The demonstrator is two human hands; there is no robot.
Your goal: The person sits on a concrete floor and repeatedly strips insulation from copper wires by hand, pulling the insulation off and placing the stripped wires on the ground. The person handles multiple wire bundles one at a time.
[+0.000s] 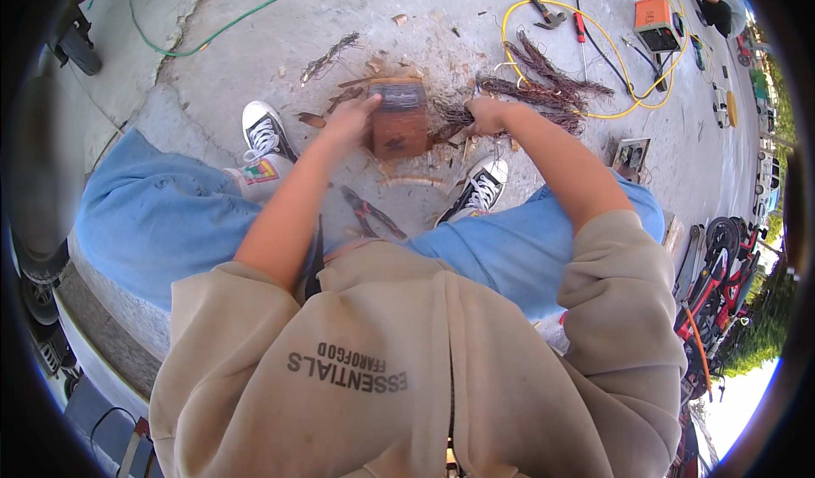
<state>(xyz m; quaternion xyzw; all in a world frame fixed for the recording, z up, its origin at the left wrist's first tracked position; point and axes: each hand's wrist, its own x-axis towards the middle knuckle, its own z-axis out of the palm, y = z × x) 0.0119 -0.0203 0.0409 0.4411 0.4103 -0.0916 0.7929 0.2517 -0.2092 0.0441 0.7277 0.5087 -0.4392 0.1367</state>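
A reddish-brown block [399, 130] with a grey, finely lined band across its top stands on the concrete between my feet. It looks like a wound coil. My left hand [350, 115], slightly blurred, grips its left edge with the thumb on top. Just right of the block, my right hand [486, 115] is closed on a tangle of thin dark copper wire [452, 118]; its fingertips are partly hidden. A larger heap of copper wire [552, 79] spreads beyond that hand. Dark-handled pliers [372, 213] lie spread on the ground nearer to me.
Brown scraps surround the block, with a small wire bundle [331, 56] beyond. At the far right are a hammer [538, 2], a red-handled screwdriver [580, 32], a yellow cable [624, 109] and an orange box-shaped machine [657, 25]. A green hose [229, 24] crosses the far left.
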